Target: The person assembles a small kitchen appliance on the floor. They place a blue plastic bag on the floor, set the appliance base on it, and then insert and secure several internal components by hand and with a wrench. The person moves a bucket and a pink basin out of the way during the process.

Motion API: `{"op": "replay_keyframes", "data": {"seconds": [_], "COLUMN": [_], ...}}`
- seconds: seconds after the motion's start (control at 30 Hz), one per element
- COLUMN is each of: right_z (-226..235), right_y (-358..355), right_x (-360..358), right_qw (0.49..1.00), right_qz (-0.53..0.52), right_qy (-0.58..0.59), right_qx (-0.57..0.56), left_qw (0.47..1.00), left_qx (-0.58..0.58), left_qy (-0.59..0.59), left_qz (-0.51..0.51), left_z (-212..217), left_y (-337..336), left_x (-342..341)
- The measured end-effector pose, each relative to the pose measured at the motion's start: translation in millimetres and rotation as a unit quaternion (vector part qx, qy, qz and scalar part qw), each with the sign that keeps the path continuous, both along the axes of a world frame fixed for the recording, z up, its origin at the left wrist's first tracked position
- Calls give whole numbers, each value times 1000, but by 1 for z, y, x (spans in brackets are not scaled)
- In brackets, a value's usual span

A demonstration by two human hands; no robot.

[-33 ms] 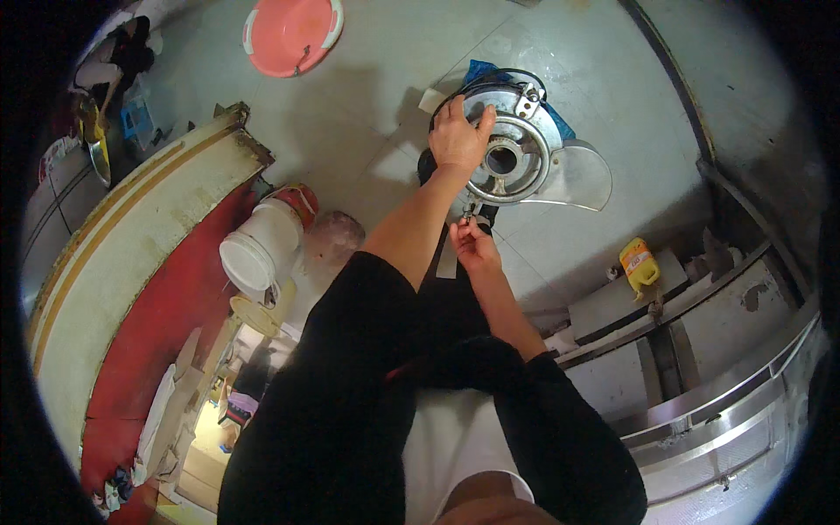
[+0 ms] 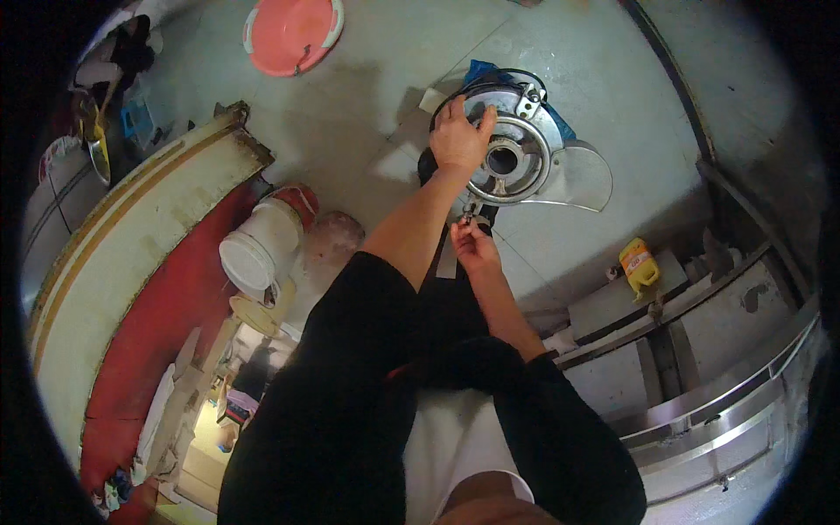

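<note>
Left hand (image 2: 458, 138) flat on round metal flange (image 2: 512, 157), fingers spread, gripping nothing. Right hand (image 2: 472, 245) just below — pinches small metal part (image 2: 470, 213), long axis pointing up twd flange; flange on floor (image 2: 367, 79).

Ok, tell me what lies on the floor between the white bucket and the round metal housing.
In the head view, the person's left forearm crosses above that stretch; beneath it shows only bare grey floor between the white bucket and the round metal housing.
</note>
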State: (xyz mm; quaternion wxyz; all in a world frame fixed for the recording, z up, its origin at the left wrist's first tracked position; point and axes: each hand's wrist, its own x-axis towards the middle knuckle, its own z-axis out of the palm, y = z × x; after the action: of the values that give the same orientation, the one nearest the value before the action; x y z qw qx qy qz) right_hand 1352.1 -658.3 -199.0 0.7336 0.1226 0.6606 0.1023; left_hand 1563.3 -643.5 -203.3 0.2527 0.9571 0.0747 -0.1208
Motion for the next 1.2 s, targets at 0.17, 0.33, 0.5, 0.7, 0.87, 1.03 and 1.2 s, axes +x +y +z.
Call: {"op": "replay_keyframes", "data": {"seconds": [0.17,0.33,0.5,0.7,0.87,1.03,1.2], "right_z": [10,17,22,17,14,18,31], "right_y": [2,0,17,29,11,-2,-6], "right_x": [-4,5,20,20,15,25,37], "right_qw": [987,978,968,855,533,361,537], "right_qz": [93,139,108,302,617,711,661], "right_qy": [-76,-82,-33,-42,-110,-171,-137], "right_qx": [-104,-134,-225,-419,-569,-579,-505], "left_qw": [1000,1000,1000,1000,1000,1000,1000], "left_qx": [-3,-8,4,4,-10,-12,-10], "left_qy": [-11,-15,-9,-28,-25,-20,-14], "left_qz": [-4,0,-7,-5,6,10,13], "left_z": [-2,-1,-3,-4,-4,-5,-5], "left_y": [1,1,0,1,2,1,2], "left_x": [-1,-1,-1,-1,-2,-1,-1]}}
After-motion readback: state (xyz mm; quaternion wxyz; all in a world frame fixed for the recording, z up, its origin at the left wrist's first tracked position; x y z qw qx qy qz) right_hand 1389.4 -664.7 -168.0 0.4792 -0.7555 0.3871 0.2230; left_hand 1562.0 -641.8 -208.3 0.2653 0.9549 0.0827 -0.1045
